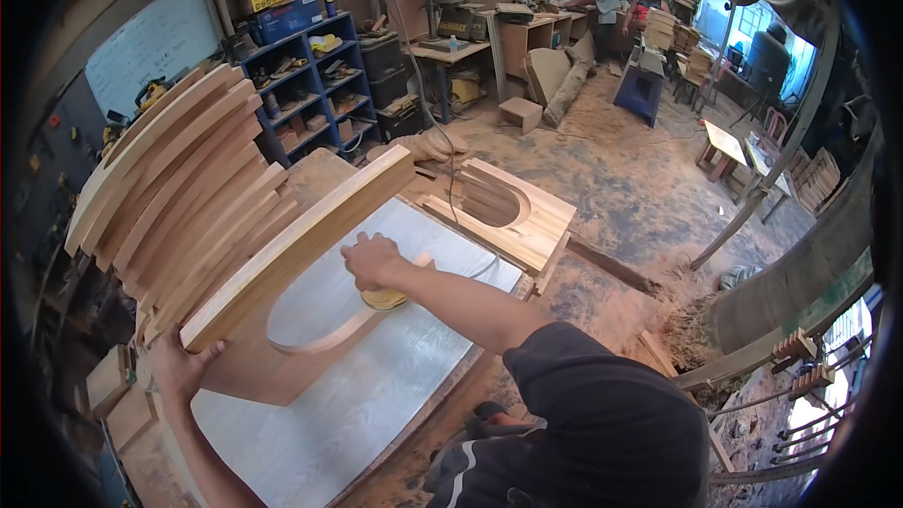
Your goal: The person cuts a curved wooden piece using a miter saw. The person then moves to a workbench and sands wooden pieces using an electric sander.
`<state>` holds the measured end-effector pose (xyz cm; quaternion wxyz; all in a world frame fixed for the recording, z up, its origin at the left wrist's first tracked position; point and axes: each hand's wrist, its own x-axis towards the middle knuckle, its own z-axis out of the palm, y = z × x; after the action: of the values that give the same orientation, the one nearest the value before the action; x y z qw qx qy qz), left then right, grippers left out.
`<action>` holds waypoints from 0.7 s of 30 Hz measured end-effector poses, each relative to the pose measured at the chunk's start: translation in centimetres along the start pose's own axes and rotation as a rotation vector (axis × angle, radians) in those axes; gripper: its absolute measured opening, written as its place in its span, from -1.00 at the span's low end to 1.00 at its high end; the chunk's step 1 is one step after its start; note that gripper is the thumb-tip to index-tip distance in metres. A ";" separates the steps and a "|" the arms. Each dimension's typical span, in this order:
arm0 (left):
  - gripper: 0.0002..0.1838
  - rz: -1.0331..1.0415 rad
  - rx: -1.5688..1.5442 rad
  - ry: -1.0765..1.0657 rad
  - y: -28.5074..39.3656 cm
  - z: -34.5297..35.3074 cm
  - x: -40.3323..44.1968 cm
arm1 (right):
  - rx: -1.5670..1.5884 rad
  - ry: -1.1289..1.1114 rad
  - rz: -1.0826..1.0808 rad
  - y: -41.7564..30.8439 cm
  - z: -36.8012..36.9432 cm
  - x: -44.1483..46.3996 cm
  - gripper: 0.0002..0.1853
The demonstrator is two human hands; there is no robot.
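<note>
My right hand (372, 261) is closed over the top of a yellow power sander (384, 300), mostly hidden beneath my palm and forearm. The sander is at the curved cutout of a thick wooden panel (246, 369), which stands tilted on a pale grey work board (259, 442). At the panel's left end, my left hand (181, 365) grips the upper edge, its thumb on the near face and its other fingers out of sight behind. A grey cord (485, 269) shows beyond my right forearm.
Curved wooden pieces (179, 160) are stacked at left. Another wooden panel with a rounded cutout (541, 226) lies beyond the work board. Blue shelves (310, 85) stand behind. Sawdust covers the floor (640, 188). Two people (602, 0) are at the back, and a slanted post (781, 155) is at right.
</note>
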<state>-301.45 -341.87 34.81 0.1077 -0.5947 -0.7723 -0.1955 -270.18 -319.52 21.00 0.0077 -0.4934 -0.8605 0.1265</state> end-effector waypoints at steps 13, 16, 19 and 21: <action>-0.01 0.002 0.021 -0.011 0.5 -0.2 0.1 | 0.036 0.038 0.063 2.8 0.0 0.3 -0.42; 0.04 -0.063 0.073 -0.110 1.4 -1.1 0.0 | 0.052 0.033 0.006 -0.7 1.4 0.5 -0.41; 0.04 -0.016 0.041 -0.028 0.4 -0.1 -0.1 | 0.075 0.021 -0.062 -4.0 1.5 0.2 -0.41; 0.04 0.050 -0.001 0.074 -0.5 0.9 -0.2 | 0.085 0.014 -0.090 -5.4 2.2 0.3 -0.41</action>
<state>-301.78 -341.81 33.86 0.1406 -0.6064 -0.7525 -0.2150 -275.19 -322.31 20.10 0.0404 -0.4545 -0.8756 0.1588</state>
